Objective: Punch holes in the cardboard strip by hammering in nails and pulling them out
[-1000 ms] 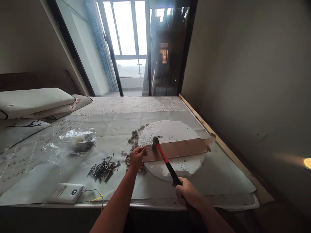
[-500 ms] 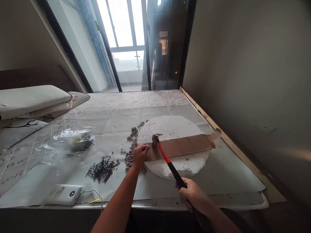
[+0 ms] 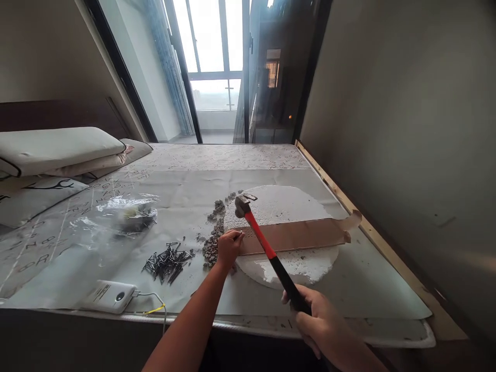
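My right hand (image 3: 323,323) grips the black end of a red-handled hammer (image 3: 267,250). Its steel head (image 3: 242,203) is raised above the left end of a brown wooden board (image 3: 306,235). The board lies across a round white foam slab (image 3: 287,206). My left hand (image 3: 228,247) rests at the board's left end, fingers pinched together on something too small to make out. A pile of dark nails (image 3: 167,261) lies to the left of that hand. Small grey stones (image 3: 213,243) are scattered beside the foam.
A white power bank (image 3: 110,295) with a cable sits near the front edge. A crumpled clear plastic bag (image 3: 127,217) lies further left. Folded cushions (image 3: 58,155) are stacked at the far left. A wooden strip (image 3: 368,232) runs along the wall on the right.
The hammer head has lifted off the board and now hangs higher above its left end. My left hand stays pinched at the board's end.
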{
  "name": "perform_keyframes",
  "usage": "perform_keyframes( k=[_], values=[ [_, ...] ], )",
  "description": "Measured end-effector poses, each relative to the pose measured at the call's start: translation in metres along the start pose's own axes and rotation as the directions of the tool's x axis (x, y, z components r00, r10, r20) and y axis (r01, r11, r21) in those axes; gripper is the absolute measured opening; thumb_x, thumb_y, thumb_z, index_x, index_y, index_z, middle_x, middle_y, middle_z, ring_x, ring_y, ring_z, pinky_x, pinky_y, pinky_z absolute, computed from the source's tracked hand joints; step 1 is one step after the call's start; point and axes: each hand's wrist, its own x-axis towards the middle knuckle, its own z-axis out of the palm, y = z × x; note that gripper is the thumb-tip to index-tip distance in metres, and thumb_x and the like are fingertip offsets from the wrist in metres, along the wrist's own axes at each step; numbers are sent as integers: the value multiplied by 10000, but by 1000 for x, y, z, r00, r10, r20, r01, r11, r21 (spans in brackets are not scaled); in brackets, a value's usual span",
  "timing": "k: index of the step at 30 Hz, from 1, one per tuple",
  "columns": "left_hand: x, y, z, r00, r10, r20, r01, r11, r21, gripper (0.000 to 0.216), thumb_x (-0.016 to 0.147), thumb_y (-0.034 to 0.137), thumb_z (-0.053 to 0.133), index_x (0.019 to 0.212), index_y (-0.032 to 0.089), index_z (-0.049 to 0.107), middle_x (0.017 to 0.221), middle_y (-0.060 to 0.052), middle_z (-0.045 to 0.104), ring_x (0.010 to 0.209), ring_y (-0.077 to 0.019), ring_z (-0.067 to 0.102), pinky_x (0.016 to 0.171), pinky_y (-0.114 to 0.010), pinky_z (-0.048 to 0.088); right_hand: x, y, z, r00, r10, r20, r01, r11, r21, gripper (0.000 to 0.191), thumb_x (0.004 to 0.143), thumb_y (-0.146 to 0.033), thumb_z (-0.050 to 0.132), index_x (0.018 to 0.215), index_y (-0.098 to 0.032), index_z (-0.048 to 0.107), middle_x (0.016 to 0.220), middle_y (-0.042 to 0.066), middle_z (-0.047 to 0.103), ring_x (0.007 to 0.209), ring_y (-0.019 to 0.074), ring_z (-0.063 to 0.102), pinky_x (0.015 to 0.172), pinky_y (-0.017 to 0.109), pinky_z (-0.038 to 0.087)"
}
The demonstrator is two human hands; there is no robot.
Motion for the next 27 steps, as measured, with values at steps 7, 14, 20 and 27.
perform_keyframes(
  k=[7, 14, 20, 27],
  values=[
    [-3, -3, 2, 1000, -12, 10, 12, 1000, -2, 230, 782, 313, 522, 643, 173, 639, 643, -27, 624, 592, -126, 544, 572, -227, 379, 1, 2, 7, 999, 45, -10, -46, 996, -78, 197, 638, -193, 395, 822, -177, 463, 408, -120, 279, 285, 55, 255, 287, 177, 216],
    [-4, -5, 2, 1000, -30, -1, 30, 999, 11, 233, 782, 296, 518, 626, 170, 639, 636, -28, 618, 592, -124, 538, 577, -227, 379, 1, -2, 11, 998, 63, -16, -64, 991, -119, 182, 660, -165, 404, 829, -168, 472, 411, -115, 274, 302, 59, 277, 311, 176, 230],
    [-6, -8, 3, 1000, -9, 19, 9, 999, 47, 200, 771, 280, 532, 663, 168, 658, 679, -37, 632, 650, -135, 560, 619, -235, 390, 0, 0, 14, 1000, 5, -26, -9, 990, -142, 178, 658, -164, 401, 823, -170, 467, 436, -110, 287, 298, 49, 277, 311, 173, 225],
    [-5, -9, 0, 996, -42, 77, 33, 993, 110, 189, 763, 243, 524, 650, 179, 661, 708, -39, 634, 667, -141, 560, 626, -240, 394, 5, 6, 17, 995, 102, -11, -103, 990, -101, 147, 651, -179, 407, 787, -175, 461, 393, -114, 281, 296, 62, 276, 301, 183, 215]
  ],
)
